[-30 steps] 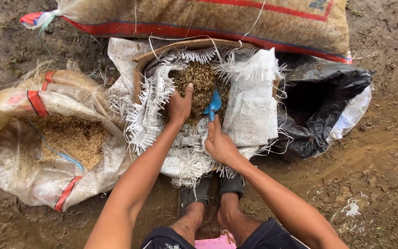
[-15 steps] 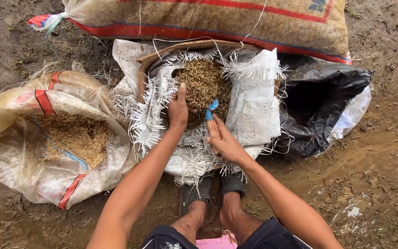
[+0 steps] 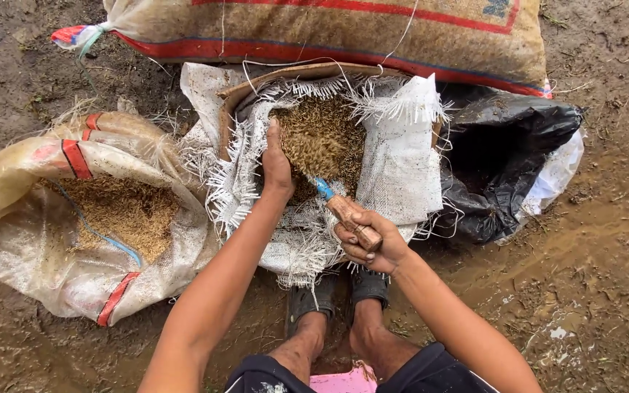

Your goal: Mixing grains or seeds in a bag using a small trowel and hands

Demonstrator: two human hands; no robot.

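Note:
An open white woven sack [image 3: 402, 167] with frayed edges stands before me, filled with brown grain husk [image 3: 325, 135]. My left hand [image 3: 277, 164] rests flat against the husk at the sack's left inner edge, fingers together. My right hand [image 3: 369, 240] grips the wooden handle of a small tool [image 3: 351, 218] whose blue end is pushed into the husk. A cardboard liner [image 3: 293, 76] shows along the sack's far rim.
A second open sack [image 3: 52, 240] of husk lies on the left. A full tied sack [image 3: 343, 29] lies across the top. A black plastic bag [image 3: 504, 160] sits at the right. My feet in dark sandals [image 3: 336, 291] stand on wet muddy ground.
My right hand has shifted down the tool so the wooden handle now shows. The tool's blue end has gone deeper into the husk. My left hand stays against the husk.

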